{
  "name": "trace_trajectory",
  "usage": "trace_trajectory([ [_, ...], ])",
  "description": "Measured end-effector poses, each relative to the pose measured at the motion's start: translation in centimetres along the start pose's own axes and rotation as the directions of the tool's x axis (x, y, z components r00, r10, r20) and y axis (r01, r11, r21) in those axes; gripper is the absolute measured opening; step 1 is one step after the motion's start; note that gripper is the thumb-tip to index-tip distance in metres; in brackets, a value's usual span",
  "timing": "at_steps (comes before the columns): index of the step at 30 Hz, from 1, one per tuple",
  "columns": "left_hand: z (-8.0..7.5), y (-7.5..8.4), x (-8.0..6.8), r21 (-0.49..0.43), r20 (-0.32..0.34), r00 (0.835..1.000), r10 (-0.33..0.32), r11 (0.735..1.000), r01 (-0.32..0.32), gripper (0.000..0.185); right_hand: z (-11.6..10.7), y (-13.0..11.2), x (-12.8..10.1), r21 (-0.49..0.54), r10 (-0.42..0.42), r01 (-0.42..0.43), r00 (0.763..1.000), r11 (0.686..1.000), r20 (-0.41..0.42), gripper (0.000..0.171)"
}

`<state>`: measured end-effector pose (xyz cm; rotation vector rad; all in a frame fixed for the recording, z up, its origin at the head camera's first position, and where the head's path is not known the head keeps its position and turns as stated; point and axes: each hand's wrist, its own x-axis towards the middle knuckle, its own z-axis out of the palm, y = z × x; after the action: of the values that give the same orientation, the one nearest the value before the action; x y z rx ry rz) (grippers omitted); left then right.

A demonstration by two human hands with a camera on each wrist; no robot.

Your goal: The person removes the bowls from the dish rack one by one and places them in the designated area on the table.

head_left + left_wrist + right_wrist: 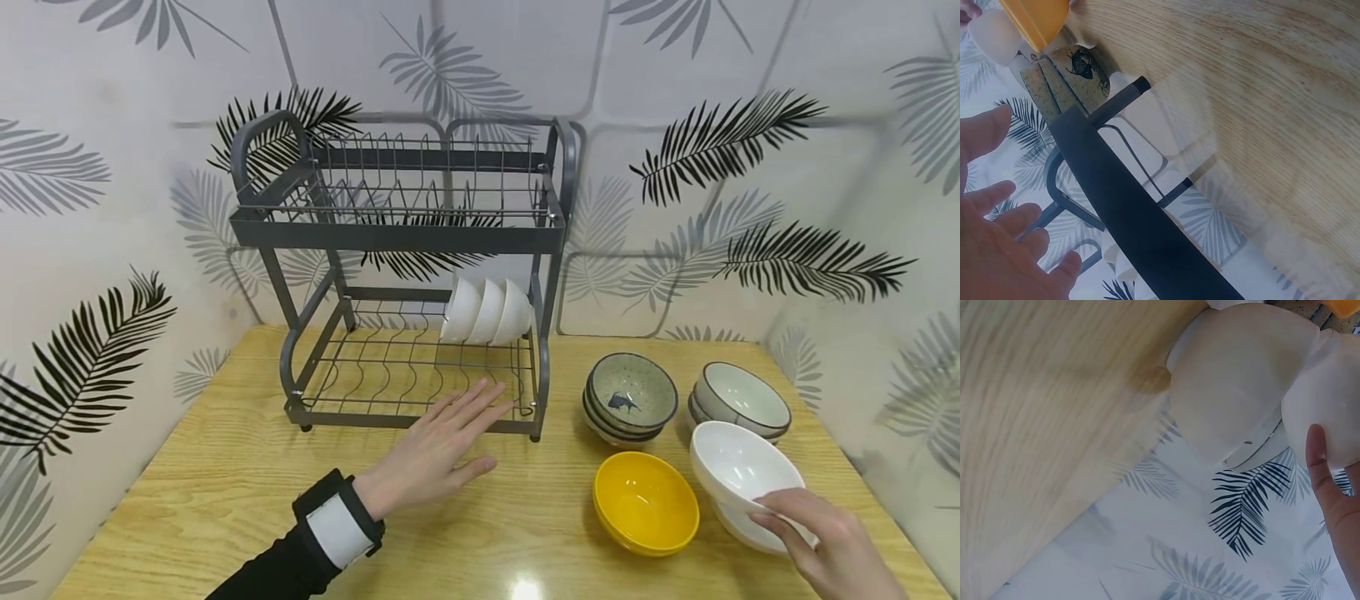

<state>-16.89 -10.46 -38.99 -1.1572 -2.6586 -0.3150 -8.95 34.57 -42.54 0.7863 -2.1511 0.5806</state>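
Observation:
With thumb and fingers, my right hand (pixel 836 537) pinches the near rim of a white bowl (pixel 738 458). That bowl is tilted and overlaps another white bowl (pixel 753 532) beneath it in the head view. In the right wrist view the thumb (pixel 1316 447) lies along the outside of the pinched bowl (pixel 1335 394). My left hand (pixel 446 450) is spread, palm down, by the front bar of a dark two-tier dish rack (pixel 397 237), holding nothing. Three white bowls (pixel 487 312) stand on edge, side by side, at the right of the rack's lower tier.
Yellow bowls (pixel 645 504) sit left of the white ones. Behind them are stacked speckled bowls (pixel 632 392) with a fish drawing and a stack of pale, dark-rimmed bowls (pixel 742 396). The wooden table (pixel 225 467) meets a leaf-patterned wall (pixel 675 67) behind the rack.

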Motion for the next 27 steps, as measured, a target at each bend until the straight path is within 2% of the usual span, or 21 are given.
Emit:
trace_trajectory([
  [8,-0.03,0.08,0.06,-0.012,0.004,1.000,-0.004,1.000,0.004,0.069,0.45,0.28,-1.04,0.003,0.055,-0.055,0.998,0.998,-0.028,0.051],
  [27,0.08,0.17,0.01,-0.009,-0.009,1.000,-0.005,1.000,0.005,0.069,1.07,-0.04,-0.68,0.004,0.049,-0.049,0.998,0.999,-0.039,0.050],
])
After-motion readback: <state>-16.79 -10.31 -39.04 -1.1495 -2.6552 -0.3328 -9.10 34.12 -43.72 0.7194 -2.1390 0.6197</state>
